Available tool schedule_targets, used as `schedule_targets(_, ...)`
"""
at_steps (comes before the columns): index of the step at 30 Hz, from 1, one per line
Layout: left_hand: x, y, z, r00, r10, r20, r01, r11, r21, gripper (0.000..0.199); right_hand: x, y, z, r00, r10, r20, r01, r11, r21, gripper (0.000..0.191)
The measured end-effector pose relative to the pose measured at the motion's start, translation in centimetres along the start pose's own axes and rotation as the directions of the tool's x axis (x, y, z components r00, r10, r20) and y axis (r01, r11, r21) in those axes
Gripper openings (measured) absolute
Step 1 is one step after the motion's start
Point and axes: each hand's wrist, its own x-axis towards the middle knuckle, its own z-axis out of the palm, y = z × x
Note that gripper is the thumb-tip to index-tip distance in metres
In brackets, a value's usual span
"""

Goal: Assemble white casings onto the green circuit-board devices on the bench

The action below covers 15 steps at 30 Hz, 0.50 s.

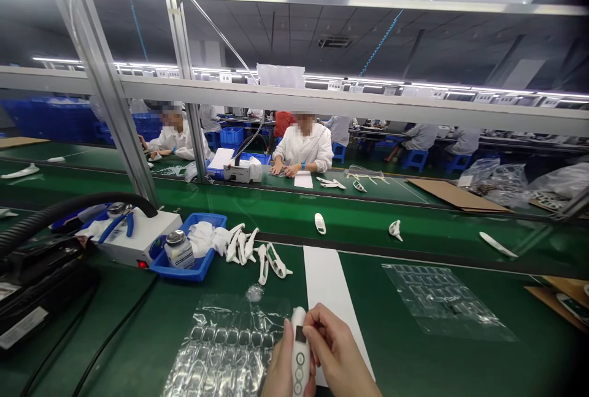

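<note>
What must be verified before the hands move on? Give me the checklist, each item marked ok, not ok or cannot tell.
1. White device gripped by the left hand: ok.
2. Device's dark screen clear of fingers: not ok; the right hand is at its edge.
3. Anything pinched in the right fingertips: cannot tell, too small.
4. White paper strip laid flat on the bench: ok.
5. Bottle inside the blue tray: ok.

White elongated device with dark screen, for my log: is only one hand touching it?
No, the left hand holds the device; the right hand touches it beside the screen.
</note>
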Motion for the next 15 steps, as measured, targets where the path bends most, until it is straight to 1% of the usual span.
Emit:
schedule_targets(3, 0.0, -0.4, -0.8, 0.997, 0.020, -0.076, -0.014, 0.997, 0.074, 0.075, -0.1, -0.1, 0.1, 1.000, 0.004, -0.008, -0.004, 1.000, -0.026, 0.026)
schedule_targets(4, 0.0, -0.5, -1.1, 0.994, 0.055, -0.097, -0.044, 0.993, 0.107, 0.075, -0.2, -0.2, 0.1, 1.000, 0.009, -0.010, -0.010, 0.999, -0.037, 0.026)
schedule_targets(5, 0.0, -0.6, -1.4, 0.987, 0.115, -0.109, -0.099, 0.985, 0.143, 0.072, -0.2, -0.3, 0.1, 1.000, 0.014, -0.012, -0.015, 0.999, -0.046, 0.027)
schedule_targets(7, 0.0, -0.9, -1.8, 0.960, 0.260, -0.108, -0.235, 0.951, 0.199, 0.071, -0.2, -0.3, 0.2, 0.999, 0.024, -0.022, -0.025, 0.999, -0.040, 0.028)
schedule_targets(8, 0.1, -1.1, -1.9, 0.943, 0.315, -0.105, -0.287, 0.933, 0.217, 0.072, -0.1, -0.1, 0.3, 0.999, 0.037, -0.025, -0.037, 0.999, -0.013, 0.029)
schedule_targets(9, 0.2, -1.2, -1.8, 0.935, 0.342, -0.093, -0.314, 0.921, 0.230, 0.071, -0.1, 0.1, 0.5, 0.998, 0.057, -0.023, -0.056, 0.998, 0.037, 0.030)
schedule_targets(10, 0.3, -1.4, -1.8, 0.941, 0.333, -0.068, -0.309, 0.921, 0.237, 0.068, 0.0, 0.4, 0.6, 0.996, 0.084, -0.009, -0.083, 0.991, 0.108, 0.032)
schedule_targets(12, 0.5, -1.7, -1.8, 0.958, 0.285, -0.016, -0.270, 0.925, 0.268, 0.062, 0.1, 1.0, 0.9, 0.988, 0.144, 0.056, -0.154, 0.952, 0.266, 0.036)
schedule_targets(13, 0.6, -1.8, -2.0, 0.957, 0.289, -0.001, -0.275, 0.914, 0.296, 0.061, 0.2, 1.2, 1.0, 0.983, 0.163, 0.086, -0.182, 0.929, 0.323, 0.037)
schedule_targets(15, 0.5, -2.0, -2.8, 0.932, 0.362, -0.006, -0.335, 0.868, 0.366, 0.055, 0.2, 1.5, 1.0, 0.979, 0.181, 0.091, -0.202, 0.909, 0.365, 0.038)
